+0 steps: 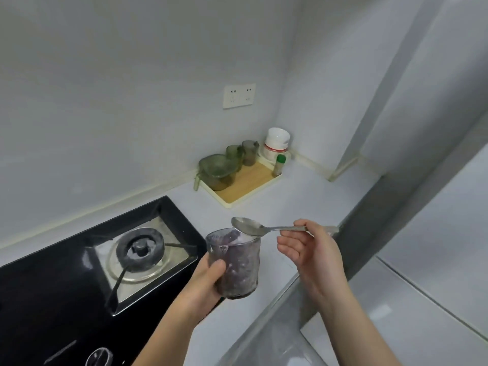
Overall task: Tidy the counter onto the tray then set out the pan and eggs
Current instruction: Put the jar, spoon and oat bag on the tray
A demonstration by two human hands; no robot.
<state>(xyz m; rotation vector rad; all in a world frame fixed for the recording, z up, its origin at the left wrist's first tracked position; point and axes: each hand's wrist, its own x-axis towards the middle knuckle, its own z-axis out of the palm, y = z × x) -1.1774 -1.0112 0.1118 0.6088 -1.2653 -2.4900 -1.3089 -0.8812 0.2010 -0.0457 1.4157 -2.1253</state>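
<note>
My left hand [204, 278] grips a textured purple-tinted glass [236, 262] and holds it above the counter's front, just right of the stove. My right hand [309, 249] pinches the handle of a metal spoon [261, 228], whose bowl rests over the glass rim. A wooden tray [247, 184] with a cream rim sits in the back corner. On it stand a green glass bowl [217, 170], two tinted glasses [241, 153], stacked white bowls [276, 143] and a green-capped spice bottle [280, 165]. No pan or eggs are in view.
A black gas stove [105, 260] with one burner fills the left of the counter [303, 196]. A wall socket [239, 95] is above the tray. The counter edge drops off at the right, with a grey floor below.
</note>
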